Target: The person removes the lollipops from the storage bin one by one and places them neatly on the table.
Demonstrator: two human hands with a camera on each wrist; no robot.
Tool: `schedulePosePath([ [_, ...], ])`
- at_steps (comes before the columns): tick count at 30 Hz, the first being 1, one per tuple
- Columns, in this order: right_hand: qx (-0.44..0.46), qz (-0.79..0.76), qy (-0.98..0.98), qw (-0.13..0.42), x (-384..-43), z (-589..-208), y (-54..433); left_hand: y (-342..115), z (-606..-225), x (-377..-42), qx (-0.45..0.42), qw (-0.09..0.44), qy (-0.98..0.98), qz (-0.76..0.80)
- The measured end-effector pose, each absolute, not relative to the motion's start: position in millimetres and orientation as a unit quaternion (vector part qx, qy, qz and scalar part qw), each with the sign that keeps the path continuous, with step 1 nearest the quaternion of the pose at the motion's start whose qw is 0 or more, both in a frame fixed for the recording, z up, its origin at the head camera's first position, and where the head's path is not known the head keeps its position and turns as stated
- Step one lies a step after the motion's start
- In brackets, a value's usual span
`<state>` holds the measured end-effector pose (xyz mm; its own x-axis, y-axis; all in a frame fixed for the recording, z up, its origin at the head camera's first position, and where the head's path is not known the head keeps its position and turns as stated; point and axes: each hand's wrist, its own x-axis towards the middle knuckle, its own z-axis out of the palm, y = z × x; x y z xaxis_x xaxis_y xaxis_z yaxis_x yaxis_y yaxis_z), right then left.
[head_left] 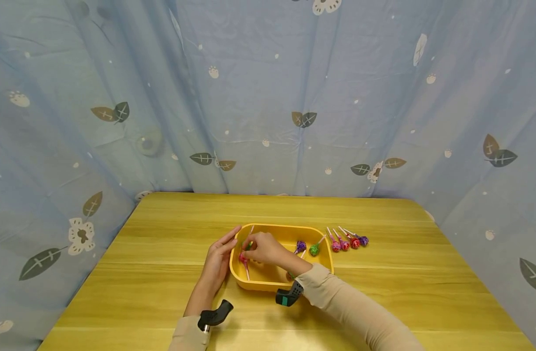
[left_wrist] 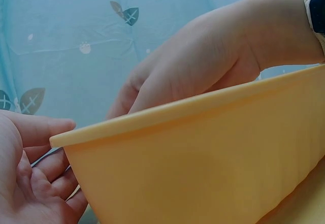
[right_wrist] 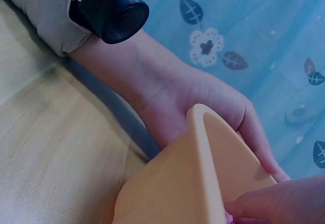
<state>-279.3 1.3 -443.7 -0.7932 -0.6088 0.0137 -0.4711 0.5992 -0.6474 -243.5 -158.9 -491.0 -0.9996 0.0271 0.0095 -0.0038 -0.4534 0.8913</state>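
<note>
A yellow bin [head_left: 285, 233] stands about midway between the left and right edges of the wooden desk [head_left: 171, 243], set in from the far edge. The right hand [head_left: 265, 247] reaches down into the bin's left end and pinches a pink lollipop [head_left: 242, 257] by its wrapped head, the stick pointing toward the near edge of the desk. A green lollipop [head_left: 249, 246] lies just beside it, partly covered by the fingers.

The left hand [head_left: 217, 261] grasps nothing: its fingers rest, relaxed, against the outside of the bin's left end, at the rim (the left wrist view shows the index finger touching the corner).

Toward the bin's right end are a purple lollipop [head_left: 301, 246] and, just beside it, another green lollipop [head_left: 314, 250]; something more by the near wall is mostly hidden by the right forearm.

Outside, on the side toward the desk's right edge, four lollipops lie in a row near the bin: a pink one [head_left: 335, 246], a pink-purple one [head_left: 344, 245], a red one [head_left: 354, 242] and a violet one [head_left: 364, 241]. Their sticks point toward the far edge, where a blue curtain [head_left: 259, 87] hangs behind the desk (printed with leaves and flowers). Both sleeves are beige, with a black device at each wrist.
</note>
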Motion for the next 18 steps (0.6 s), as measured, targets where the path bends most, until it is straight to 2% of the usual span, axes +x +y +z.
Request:
schedulePosePath([
  [7,-0.316,-0.305,0.893,0.095,-281.1,-447.2,0.8,-158.4,-492.2,-243.9,0.008,0.011,0.520,0.854],
  [18,-0.325,-0.299,0.891,0.108,-280.2,-447.2,0.8,-158.9,-490.6,-243.6,0.005,0.013,0.518,0.855],
])
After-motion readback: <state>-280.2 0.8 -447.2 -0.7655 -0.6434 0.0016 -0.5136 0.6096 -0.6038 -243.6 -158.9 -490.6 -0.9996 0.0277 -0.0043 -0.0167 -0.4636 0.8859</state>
